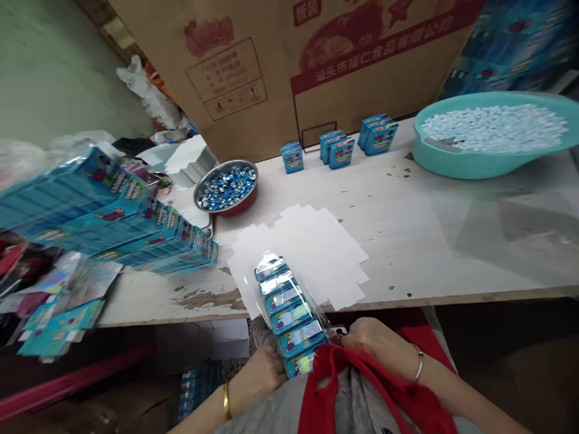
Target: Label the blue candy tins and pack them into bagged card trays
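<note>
Against my body at the table's front edge rests a clear plastic sleeve [289, 316] with a row of several small blue packs in it, its far end lying over white paper sheets [307, 247]. My left hand [266, 366], with a gold bangle at the wrist, grips the sleeve's left side low down; its fingers are partly hidden. To the right of the sleeve, my right hand [368, 336] is closed, knuckles up, by the red apron tie [332, 367]. A small clear-and-white piece shows at its fingertips, but what it holds I cannot make out.
A metal bowl [230, 188] of shiny blue pieces stands behind the papers. Stacked blue boxes [136, 217] lean at left. Small blue boxes [341, 152] stand in groups before a large carton [362, 66]. At right sits a turquoise basin [479, 160] of pale tablets.
</note>
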Demonstrator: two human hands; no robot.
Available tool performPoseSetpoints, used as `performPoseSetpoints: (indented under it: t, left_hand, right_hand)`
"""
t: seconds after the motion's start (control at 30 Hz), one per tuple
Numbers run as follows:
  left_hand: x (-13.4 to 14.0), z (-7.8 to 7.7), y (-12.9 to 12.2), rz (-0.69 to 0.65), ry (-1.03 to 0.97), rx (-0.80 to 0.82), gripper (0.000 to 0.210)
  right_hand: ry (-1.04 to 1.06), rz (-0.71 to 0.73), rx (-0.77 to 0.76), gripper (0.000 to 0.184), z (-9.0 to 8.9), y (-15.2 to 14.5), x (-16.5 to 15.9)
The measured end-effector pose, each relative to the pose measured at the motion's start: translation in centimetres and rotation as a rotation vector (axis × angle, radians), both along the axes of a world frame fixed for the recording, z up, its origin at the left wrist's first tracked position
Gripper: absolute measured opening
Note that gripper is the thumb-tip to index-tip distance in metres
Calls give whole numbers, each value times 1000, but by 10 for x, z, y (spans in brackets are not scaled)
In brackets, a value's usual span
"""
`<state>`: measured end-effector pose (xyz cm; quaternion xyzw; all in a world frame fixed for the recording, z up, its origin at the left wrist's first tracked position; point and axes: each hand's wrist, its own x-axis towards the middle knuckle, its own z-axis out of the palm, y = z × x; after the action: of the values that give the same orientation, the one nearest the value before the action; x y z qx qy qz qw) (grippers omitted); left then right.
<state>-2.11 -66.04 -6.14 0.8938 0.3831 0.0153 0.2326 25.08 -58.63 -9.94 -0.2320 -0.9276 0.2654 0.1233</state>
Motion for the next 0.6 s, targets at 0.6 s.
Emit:
performPoseSetpoints:
  t: [0.6]
  left_hand:
    - [-2, 4, 93, 1377, -860, 96, 55]
  right_hand:
    - [774, -977, -705, 52, 11, 59, 3]
